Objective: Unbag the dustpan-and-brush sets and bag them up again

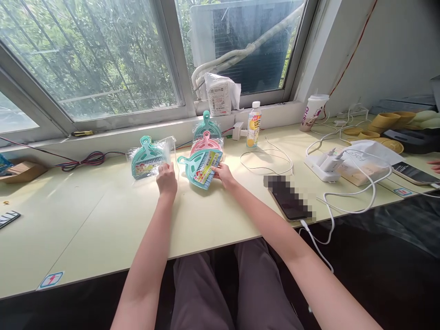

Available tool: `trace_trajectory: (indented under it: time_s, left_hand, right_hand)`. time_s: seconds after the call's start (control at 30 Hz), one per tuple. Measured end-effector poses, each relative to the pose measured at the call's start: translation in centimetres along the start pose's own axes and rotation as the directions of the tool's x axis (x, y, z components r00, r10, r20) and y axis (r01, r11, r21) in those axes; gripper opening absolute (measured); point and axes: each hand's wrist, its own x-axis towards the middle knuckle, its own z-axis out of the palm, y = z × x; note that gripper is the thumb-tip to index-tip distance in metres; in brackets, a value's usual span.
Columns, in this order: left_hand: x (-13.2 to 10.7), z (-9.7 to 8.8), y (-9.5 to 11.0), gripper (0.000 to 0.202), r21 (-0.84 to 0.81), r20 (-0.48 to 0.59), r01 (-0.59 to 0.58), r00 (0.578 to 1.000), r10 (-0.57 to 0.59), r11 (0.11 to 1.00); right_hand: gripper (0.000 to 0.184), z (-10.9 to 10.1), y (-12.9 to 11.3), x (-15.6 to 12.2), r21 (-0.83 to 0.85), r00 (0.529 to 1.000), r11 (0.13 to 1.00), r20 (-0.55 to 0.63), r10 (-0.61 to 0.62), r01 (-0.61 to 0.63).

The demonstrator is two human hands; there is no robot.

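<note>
My right hand (224, 176) grips the brush end of a teal dustpan and brush set (196, 166), tilted with its handle pointing left. A printed label covers part of the bristles. My left hand (167, 179) is closed, pinching a clear plastic bag (168, 149) that rises above the fingers. Just left of that hand, a green dustpan set (147, 158) in clear wrapping lies on the table. Behind the held set are a pink dustpan set (206, 143), partly hidden, and another green dustpan set (206, 126) near the wall.
On the pale table (113, 229) stand a drink bottle (253, 124) and a paper cup (313, 112). A phone (288, 199), white power strip (321, 168) and looping cables are at right. A cardboard box (25, 171) sits far left. Another person's hand (435, 165) shows at the right edge.
</note>
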Motion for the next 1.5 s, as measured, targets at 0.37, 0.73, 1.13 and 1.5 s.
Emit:
trace_trajectory:
  time_s: [0.37,0.73,1.13,1.5]
  left_hand:
    - [-0.1,-0.4,0.2,0.041,0.238,0.156,-0.083,0.987,0.046,0.968]
    - [0.1,1.1,-0.5,0.065,0.040,-0.007,-0.217,0.976,0.218,0.975]
    - [-0.4,0.3,1.8,0.051,-0.368,-0.232,-0.359,0.929,0.289,0.858]
    - [1.4,-0.3,1.0,0.075,-0.938,0.345,0.328,0.836,-0.427,-0.116]
  right_hand:
    - [0.010,-1.4,-2.0,0.4,0.124,0.998,0.991,0.031,-0.063,0.059]
    - [0.014,-0.8,-0.4,0.4,-0.010,0.999,0.999,0.002,0.052,-0.052]
    - [0.011,-0.6,-0.4,0.4,0.162,0.998,0.985,0.015,-0.058,0.054]
    - [0.013,-0.8,-1.0,0.1,0.309,0.988,0.939,-0.026,-0.152,0.153]
